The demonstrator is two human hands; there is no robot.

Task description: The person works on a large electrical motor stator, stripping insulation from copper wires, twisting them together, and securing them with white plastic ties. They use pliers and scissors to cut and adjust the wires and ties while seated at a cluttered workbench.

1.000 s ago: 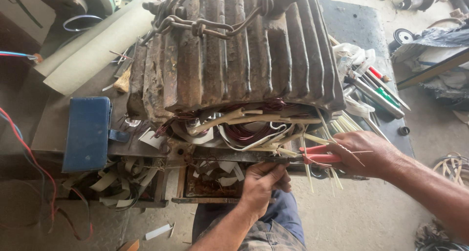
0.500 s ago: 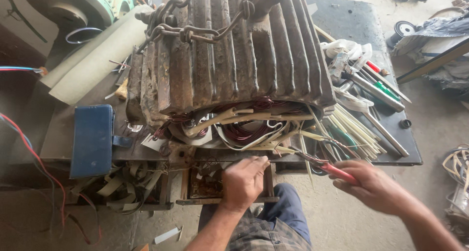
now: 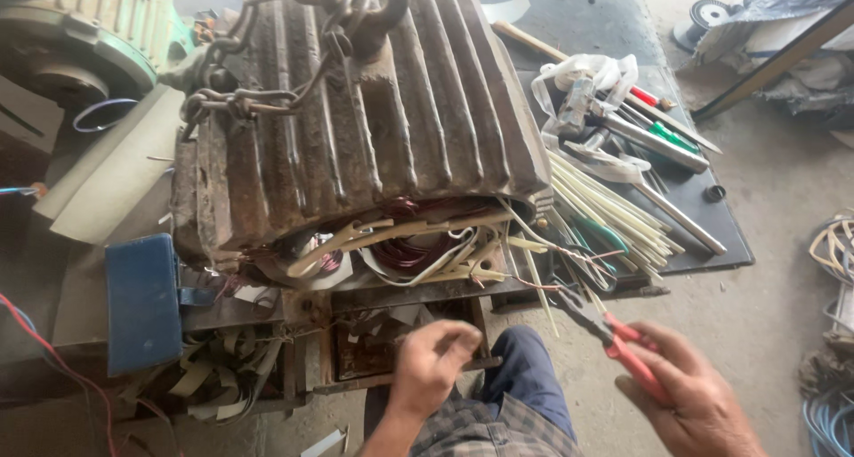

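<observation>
A big rusty ribbed motor housing (image 3: 356, 128) lies on a low stand, with a chain (image 3: 258, 92) hooked over its top. Copper windings and pale insulation strips (image 3: 409, 243) show in its open front end. My right hand (image 3: 694, 395) grips red-handled pliers (image 3: 614, 337), their jaws pointing up-left at thin wires near the housing's lower right corner. My left hand (image 3: 431, 363) hovers below the opening with its fingers curled and pinched together; I cannot tell whether it holds anything. My knee in blue trousers (image 3: 525, 381) is between the hands.
A dark mat (image 3: 703, 252) at the right carries pale sleeving sticks (image 3: 605, 208), screwdrivers and metal tools (image 3: 649, 132). A blue box (image 3: 142, 301) sits at the left beside red wire. A green motor (image 3: 80, 39) stands at the top left. Scrap strips litter the floor under the stand.
My right hand with the pliers has pulled back from the windings, down and to the right. My left hand has dropped lower, away from the opening. The view has shifted closer.
</observation>
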